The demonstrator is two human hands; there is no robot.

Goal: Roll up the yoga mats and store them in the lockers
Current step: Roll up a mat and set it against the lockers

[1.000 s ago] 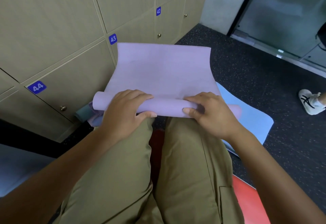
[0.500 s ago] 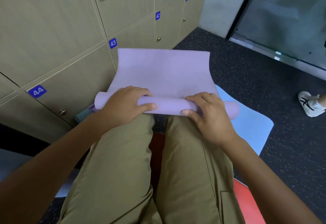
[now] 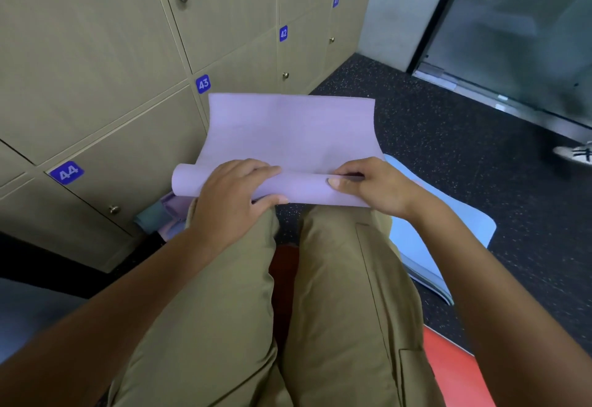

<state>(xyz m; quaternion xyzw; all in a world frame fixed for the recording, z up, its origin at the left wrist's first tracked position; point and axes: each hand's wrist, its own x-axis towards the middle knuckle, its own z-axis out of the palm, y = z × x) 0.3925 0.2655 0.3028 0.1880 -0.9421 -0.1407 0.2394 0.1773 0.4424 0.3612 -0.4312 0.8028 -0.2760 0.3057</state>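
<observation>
A lilac yoga mat lies across my knees, its near end wound into a roll and its far part flat, reaching toward the lockers. My left hand lies over the left part of the roll, fingers on top and thumb under its near side. My right hand grips the right part, fingers curled over the roll and thumb on its front. A light blue mat lies flat on the floor under my right arm. A red mat is beneath my legs.
Beige lockers numbered 41 to 44 with small metal knobs fill the left and far side, all doors closed. More mat material is bunched at their foot. Dark speckled floor extends right to a glass door. Another person's white shoe is at the right edge.
Both hands have rolled the lilac mat forward, so the roll is a little thicker and the flat part shorter. My right fingers now curl further over the roll.
</observation>
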